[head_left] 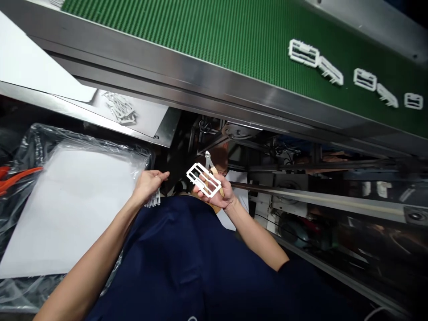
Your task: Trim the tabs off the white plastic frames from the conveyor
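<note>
My right hand (219,191), palm up in front of my body, holds a white plastic frame (203,179) with long slots. A pair of pliers (209,161) with pale yellow handles lies in the same hand, beneath the frame, jaws pointing away from me. To the left, my left hand (149,183) is closed, thumb and fingertip pressed together; anything between them is too small to make out. Several white parts (154,199) show just below that hand, partly hidden by it and the wrist.
Beyond my hands runs a green conveyor belt (214,33) with white frames (303,52) at the right. White pieces (120,108) are piled on a metal shelf (172,127). A plastic-lined box (36,129) holds a white sheet (76,200), beside orange handles (20,179). A metal rail (317,201) crosses the right.
</note>
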`<state>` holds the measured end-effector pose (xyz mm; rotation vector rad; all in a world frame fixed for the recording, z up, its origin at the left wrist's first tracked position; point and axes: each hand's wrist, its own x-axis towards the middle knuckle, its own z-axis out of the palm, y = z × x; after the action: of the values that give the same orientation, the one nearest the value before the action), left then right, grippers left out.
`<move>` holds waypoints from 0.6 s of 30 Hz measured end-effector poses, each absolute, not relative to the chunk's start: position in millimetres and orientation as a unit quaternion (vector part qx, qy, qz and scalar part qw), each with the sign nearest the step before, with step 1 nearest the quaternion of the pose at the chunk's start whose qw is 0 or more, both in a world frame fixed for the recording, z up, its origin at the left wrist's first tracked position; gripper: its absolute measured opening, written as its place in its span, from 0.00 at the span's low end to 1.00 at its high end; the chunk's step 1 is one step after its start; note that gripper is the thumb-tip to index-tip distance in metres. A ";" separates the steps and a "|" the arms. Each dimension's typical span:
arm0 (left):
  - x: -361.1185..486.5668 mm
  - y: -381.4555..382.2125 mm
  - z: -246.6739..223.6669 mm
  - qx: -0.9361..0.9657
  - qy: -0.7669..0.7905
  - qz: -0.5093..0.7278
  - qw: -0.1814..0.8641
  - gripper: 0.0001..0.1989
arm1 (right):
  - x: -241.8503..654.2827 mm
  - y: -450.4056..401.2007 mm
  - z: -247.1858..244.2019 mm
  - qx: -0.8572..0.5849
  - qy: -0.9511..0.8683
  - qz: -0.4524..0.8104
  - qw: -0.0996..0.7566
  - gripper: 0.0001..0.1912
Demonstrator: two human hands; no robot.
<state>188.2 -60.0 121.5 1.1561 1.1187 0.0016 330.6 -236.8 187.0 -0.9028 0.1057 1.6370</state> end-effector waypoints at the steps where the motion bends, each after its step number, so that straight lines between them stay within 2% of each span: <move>1: 188.1 -60.2 118.2 0.526 0.502 -0.003 0.687 0.13 | 331.4 -238.5 185.9 -0.375 0.055 0.708 0.596 0.18; 3: 188.9 -61.7 118.6 0.520 0.498 -0.007 0.694 0.23 | 331.3 -238.9 184.9 -0.358 0.063 0.711 0.603 0.17; 5: 190.5 -63.4 126.0 0.492 0.486 -0.020 0.722 0.26 | 330.5 -237.2 184.8 -0.348 0.065 0.710 0.609 0.17; 12: 195.0 -63.7 154.2 0.315 0.398 -0.035 0.861 0.13 | 330.6 -233.6 182.2 -0.321 0.056 0.716 0.617 0.15; 18: 195.8 -63.7 166.3 0.187 0.345 -0.039 0.919 0.14 | 329.4 -232.5 180.1 -0.325 0.032 0.717 0.616 0.14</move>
<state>195.8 -63.7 166.3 0.3850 0.7090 -0.0811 329.4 -232.5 180.1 -0.7475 0.0746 1.6522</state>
